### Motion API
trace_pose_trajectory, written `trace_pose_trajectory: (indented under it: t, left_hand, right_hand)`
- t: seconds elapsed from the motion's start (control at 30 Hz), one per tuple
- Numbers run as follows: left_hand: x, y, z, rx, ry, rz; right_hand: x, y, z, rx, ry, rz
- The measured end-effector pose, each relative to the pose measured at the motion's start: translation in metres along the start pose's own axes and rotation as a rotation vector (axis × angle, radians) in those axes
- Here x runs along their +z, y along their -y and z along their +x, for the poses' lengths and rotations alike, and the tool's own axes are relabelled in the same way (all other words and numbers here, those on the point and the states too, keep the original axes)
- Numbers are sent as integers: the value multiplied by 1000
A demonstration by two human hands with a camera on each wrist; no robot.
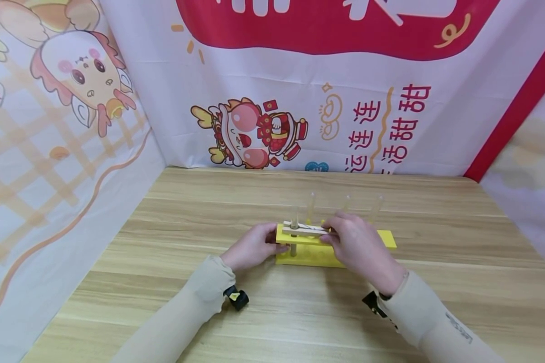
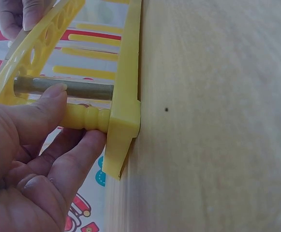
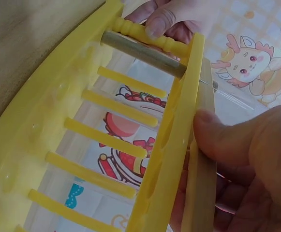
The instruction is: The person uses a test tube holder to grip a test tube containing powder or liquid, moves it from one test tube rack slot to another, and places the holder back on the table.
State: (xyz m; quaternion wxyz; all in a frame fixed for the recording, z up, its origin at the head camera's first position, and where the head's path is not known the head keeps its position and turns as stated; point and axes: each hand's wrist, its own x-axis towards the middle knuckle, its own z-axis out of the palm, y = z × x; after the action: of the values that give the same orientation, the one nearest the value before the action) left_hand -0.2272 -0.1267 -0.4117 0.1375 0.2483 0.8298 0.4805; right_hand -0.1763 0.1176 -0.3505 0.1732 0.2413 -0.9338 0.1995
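A yellow test tube rack (image 1: 315,256) stands on the table. At its left end my left hand (image 1: 253,248) grips the ridged end post (image 2: 86,116), the thumb lying over it close to the test tube. That test tube (image 3: 145,54), filled with grey-brown content in its lower part, stands upright in the end hole. My right hand (image 1: 360,247) holds a wooden test tube clamp (image 1: 304,230) just above the rack's top bar. In the head view the clamp's far end lies around the tube's upper part, and in the right wrist view the thumb presses on its wood.
Several clear tubes, one of them a tube (image 1: 311,204) near the middle, stand rounded end up behind the top bar. Yellow pegs (image 3: 113,137) line the rack's back. A printed cloth (image 1: 163,101) hangs behind the wooden table (image 1: 295,322).
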Motion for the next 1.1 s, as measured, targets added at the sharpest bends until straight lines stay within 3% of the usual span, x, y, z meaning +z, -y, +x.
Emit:
trace_pose_trajectory:
  t: [0.47,0.83,1.1]
  left_hand:
    - [1,3,1,6,1,-29]
    - [2,1,0,-1,0,-41]
    - [2,1,0,5,2,-36]
  right_hand:
    - [-15,5,6,-5,-64,38]
    - [-43,9,12,-43,-118,71]
    - [-69,14,14,-60,-164,8]
